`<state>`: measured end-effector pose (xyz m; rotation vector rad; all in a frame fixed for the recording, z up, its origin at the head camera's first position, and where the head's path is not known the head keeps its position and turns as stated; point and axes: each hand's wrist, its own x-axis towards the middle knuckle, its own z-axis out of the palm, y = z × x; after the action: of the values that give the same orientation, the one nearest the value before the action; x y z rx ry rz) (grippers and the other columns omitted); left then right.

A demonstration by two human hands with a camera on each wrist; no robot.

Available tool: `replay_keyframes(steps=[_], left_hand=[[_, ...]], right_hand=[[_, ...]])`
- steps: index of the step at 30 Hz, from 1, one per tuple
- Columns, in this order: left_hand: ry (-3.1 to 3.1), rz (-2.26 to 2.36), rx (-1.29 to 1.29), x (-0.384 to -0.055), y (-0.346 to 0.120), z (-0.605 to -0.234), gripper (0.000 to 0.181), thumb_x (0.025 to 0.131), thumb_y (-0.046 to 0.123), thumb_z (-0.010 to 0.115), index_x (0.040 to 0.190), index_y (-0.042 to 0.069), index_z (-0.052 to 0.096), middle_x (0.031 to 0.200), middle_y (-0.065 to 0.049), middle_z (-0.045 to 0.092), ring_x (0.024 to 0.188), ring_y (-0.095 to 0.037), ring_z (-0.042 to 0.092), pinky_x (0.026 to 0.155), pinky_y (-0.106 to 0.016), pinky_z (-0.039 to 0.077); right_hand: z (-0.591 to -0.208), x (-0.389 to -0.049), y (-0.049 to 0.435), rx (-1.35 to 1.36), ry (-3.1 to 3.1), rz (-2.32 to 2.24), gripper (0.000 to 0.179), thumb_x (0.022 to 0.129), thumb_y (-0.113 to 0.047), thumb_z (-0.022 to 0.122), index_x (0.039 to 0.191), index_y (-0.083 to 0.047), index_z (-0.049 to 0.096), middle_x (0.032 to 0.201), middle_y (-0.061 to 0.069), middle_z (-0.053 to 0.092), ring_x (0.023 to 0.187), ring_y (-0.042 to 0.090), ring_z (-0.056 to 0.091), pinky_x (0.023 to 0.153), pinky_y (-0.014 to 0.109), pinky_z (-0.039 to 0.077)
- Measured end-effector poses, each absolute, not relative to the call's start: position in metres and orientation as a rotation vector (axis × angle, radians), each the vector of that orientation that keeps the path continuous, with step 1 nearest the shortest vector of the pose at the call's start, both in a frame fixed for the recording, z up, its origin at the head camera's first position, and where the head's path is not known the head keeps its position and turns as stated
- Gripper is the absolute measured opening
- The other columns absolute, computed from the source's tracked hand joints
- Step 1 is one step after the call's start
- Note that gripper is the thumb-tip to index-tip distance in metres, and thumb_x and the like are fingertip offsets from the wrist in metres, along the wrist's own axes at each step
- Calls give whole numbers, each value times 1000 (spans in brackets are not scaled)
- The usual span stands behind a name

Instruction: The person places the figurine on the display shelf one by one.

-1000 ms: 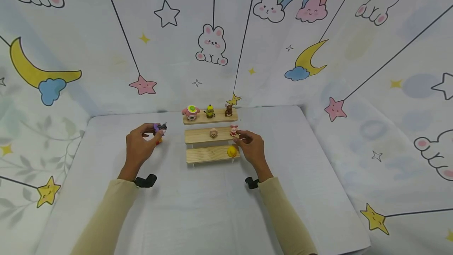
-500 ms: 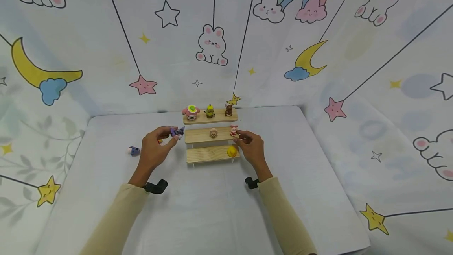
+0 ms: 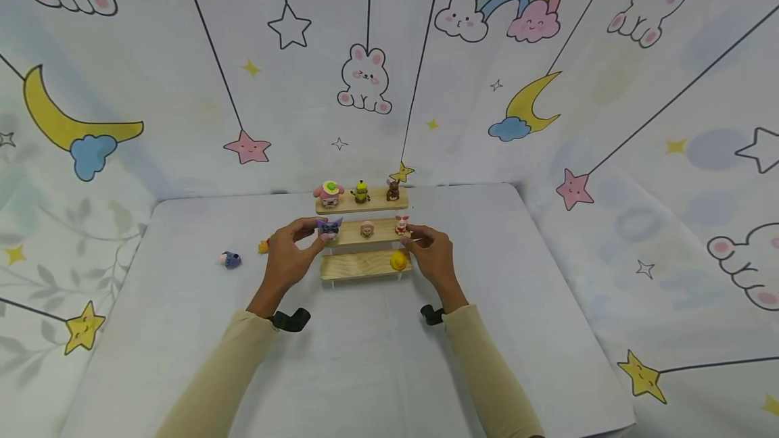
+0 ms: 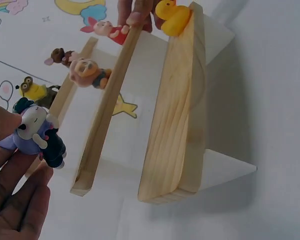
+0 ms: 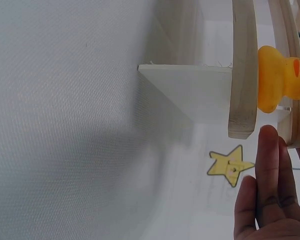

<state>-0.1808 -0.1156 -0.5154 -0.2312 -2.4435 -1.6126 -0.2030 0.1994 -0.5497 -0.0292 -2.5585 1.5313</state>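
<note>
My left hand (image 3: 292, 255) pinches a purple-and-dark toy figurine (image 4: 36, 129) between thumb and fingers, at the left end of the middle wooden shelf (image 3: 347, 234). Whether the figurine's base touches the board cannot be made out. My right hand (image 3: 431, 254) grips the right end of that middle shelf, thumb at the front, beside a pink-and-red pig figurine (image 3: 402, 224). A tan-headed figurine (image 3: 367, 228) sits mid-board. On the lowest shelf (image 3: 359, 266), a yellow rubber duck (image 5: 280, 80) stands at the right end.
The top shelf (image 3: 347, 208) bears a pink figurine (image 3: 329, 195), a yellow-green one (image 3: 362, 192) and a brown one (image 3: 393, 190). Left of the rack, a blue figurine (image 3: 230, 259) lies on the white tabletop (image 3: 365, 357); a red-and-yellow one (image 3: 264, 246) is partly behind my left hand.
My left hand has carried the purple figurine rightward from the tabletop's left side to the middle shelf's left end, uncovering the blue figurine. My right hand has stayed in place.
</note>
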Motion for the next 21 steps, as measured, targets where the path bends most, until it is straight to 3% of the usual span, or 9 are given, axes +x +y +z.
replay_keyframes(steps=[14, 21], left_hand=[[-2451, -1552, -117, -178, -98, -532, 34, 96, 25, 81, 129, 15, 76, 133, -10, 72, 135, -33, 58, 114, -60, 44], [-2441, -1531, -130, -179, -96, -539, 37, 94, 22, 84, 129, 19, 77, 128, -7, 74, 131, -30, 58, 108, -54, 48]], right_hand=[[-551, -203, 200, -35, -2556, 1549, 32, 94, -33, 83, 123, -21, 81, 108, 5, 78, 90, 22, 69, 82, 33, 56], [-551, -202, 200, -40, -2559, 1545, 31, 94, -32, 83, 124, -21, 80, 108, 5, 77, 91, 22, 70, 83, 31, 57]])
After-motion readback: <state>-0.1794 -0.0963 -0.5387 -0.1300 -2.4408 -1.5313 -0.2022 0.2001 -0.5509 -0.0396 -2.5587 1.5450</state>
